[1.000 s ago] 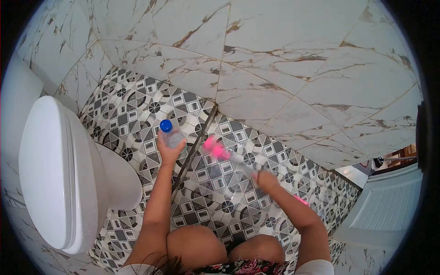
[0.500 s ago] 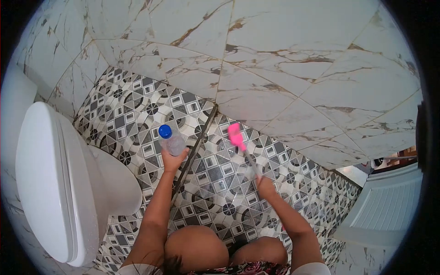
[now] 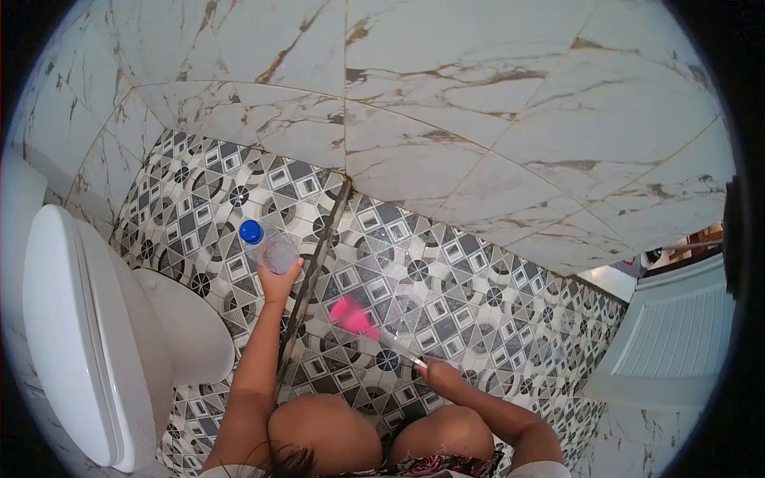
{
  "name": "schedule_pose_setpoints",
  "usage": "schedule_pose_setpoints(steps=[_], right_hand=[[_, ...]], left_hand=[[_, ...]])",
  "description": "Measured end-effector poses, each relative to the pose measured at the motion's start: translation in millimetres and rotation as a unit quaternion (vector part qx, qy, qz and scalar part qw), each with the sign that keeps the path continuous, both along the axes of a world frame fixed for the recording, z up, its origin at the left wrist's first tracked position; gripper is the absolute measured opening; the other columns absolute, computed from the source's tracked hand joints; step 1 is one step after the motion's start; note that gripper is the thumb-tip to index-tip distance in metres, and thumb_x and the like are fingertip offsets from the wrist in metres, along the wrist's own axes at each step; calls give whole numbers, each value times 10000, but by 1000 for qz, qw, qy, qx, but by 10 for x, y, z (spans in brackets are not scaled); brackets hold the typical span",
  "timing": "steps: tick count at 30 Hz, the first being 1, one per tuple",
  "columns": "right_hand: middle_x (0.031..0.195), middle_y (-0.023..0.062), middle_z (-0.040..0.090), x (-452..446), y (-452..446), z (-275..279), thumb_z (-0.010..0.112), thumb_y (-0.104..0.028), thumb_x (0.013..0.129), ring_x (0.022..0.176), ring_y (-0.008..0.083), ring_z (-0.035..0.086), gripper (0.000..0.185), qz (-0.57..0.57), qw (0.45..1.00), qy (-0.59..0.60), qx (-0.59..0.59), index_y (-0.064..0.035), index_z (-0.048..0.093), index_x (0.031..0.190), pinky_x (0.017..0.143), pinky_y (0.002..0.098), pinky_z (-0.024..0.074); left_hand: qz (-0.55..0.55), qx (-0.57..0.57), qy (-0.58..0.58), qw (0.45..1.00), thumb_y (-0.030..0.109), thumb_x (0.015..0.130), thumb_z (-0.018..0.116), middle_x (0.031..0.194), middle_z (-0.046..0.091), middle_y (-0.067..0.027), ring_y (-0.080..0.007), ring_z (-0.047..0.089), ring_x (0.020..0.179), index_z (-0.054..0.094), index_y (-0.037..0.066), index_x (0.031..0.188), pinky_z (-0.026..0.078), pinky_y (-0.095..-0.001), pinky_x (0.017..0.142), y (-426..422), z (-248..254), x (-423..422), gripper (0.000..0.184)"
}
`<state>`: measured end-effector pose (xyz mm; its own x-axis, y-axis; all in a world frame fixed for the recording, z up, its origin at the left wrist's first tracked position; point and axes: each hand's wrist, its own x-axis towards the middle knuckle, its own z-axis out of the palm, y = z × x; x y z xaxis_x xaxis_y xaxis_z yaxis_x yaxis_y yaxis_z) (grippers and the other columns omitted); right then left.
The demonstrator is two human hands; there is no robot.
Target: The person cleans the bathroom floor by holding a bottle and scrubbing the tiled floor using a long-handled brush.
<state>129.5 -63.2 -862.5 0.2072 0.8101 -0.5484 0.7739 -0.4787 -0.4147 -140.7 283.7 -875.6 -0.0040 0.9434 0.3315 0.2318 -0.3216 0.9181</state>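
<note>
My left hand [image 3: 279, 281] is wrapped round a clear plastic bottle [image 3: 276, 255] with a blue cap [image 3: 251, 232], held tilted over the floor near the dark strip. My right hand [image 3: 441, 378] grips the handle of a pink-headed toilet brush [image 3: 353, 316]. Its head is smeared by motion and lies low over the tiles in front of my knees; whether it touches them I cannot tell. Wet, shiny patches show on the patterned floor [image 3: 422, 269] ahead of the brush.
A white toilet [image 3: 64, 334] with its lid down stands at my left. Marbled wall tiles [image 3: 470, 95] rise ahead. A dark raised strip [image 3: 325, 239] crosses the floor. To the right is a white louvred door [image 3: 665, 327] by an opening. My bare knees [image 3: 327, 434] are close below.
The brush head has swung down and left toward my knees, with my right hand drawn lower. My view has turned slightly to the right; the bottle stays in my left hand.
</note>
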Motion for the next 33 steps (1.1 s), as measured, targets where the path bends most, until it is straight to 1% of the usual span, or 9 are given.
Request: schedule_pose_setpoints(steps=[1, 7, 11, 14, 16, 19, 24, 29, 33], right_hand=[[736, 303, 593, 50, -122, -24, 465, -451, 905, 681, 458, 593, 504, 74, 997, -2, -28, 43, 565, 886, 630, 530, 464], [690, 323, 564, 893, -75, -96, 466, -435, 908, 694, 458, 590, 554, -274, 959, -69, 14, 96, 577, 791, 607, 517, 455], [755, 302, 600, 127, -232, 87, 437, -465, 911, 710, 452, 596, 563, 4, 999, 2, -40, 80, 572, 870, 585, 507, 459], [756, 266, 614, 444, 138, -75, 439, -412, 920, 735, 439, 601, 461, 34, 997, -76, 7, 21, 585, 858, 622, 521, 466], [810, 275, 614, 688, 675, 109, 443, -413, 916, 787, 436, 603, 461, -92, 991, -95, 22, 28, 578, 904, 638, 515, 471], [855, 271, 620, 556, 833, -381, 456, -466, 899, 783, 430, 610, 509, -120, 993, 14, -7, 25, 579, 955, 682, 502, 474], [738, 258, 619, 127, 612, -39, 442, -452, 910, 723, 433, 614, 515, 113, 990, -4, 78, 45, 576, 943, 633, 498, 485], [727, 239, 627, 583, 1175, -81, 437, -425, 919, 707, 445, 608, 476, -160, 985, -21, 59, 30, 577, 904, 632, 506, 478], [837, 274, 617, -27, 655, -49, 446, -467, 905, 839, 450, 595, 503, 24, 998, 21, -60, 15, 550, 1006, 747, 509, 463]], left_hand=[[1, 14, 10, 1000, 166, 602, 815, 1097, 527, -89, -210, 521, 1012, 438, 44, 1188, 404, -329, 905, 11, -29, -5, 708], [1, -17, -4, 1000, 152, 618, 806, 1098, 526, -87, -215, 519, 1016, 430, 50, 1186, 403, -329, 909, -38, 71, 54, 689], [6, -13, 2, 1000, 140, 613, 805, 1106, 524, -95, -220, 516, 1023, 439, 47, 1181, 402, -331, 913, 20, -70, 1, 682], [18, -29, 7, 999, 172, 609, 810, 1123, 517, -107, -228, 505, 1045, 441, 40, 1184, 389, -340, 930, 8, 3, 37, 695], [13, -25, 8, 1000, 213, 643, 799, 1118, 516, -99, -228, 504, 1040, 431, 47, 1189, 385, -346, 931, -27, 64, 48, 679], [7, -23, 11, 1000, 288, 661, 789, 1127, 510, -109, -236, 495, 1056, 422, 38, 1203, 375, -355, 940, -25, 87, 58, 701], [4, -5, 25, 1000, 372, 661, 781, 1116, 513, -115, -243, 496, 1053, 414, 26, 1212, 375, -358, 937, 43, -27, -4, 747], [0, -26, 9, 1000, 393, 656, 777, 1103, 516, -117, -246, 492, 1053, 419, 23, 1206, 368, -362, 941, 28, 39, 45, 753], [8, -10, 22, 1000, 391, 656, 769, 1102, 516, -120, -251, 490, 1054, 422, 18, 1199, 365, -365, 944, 46, 2, 27, 744]])
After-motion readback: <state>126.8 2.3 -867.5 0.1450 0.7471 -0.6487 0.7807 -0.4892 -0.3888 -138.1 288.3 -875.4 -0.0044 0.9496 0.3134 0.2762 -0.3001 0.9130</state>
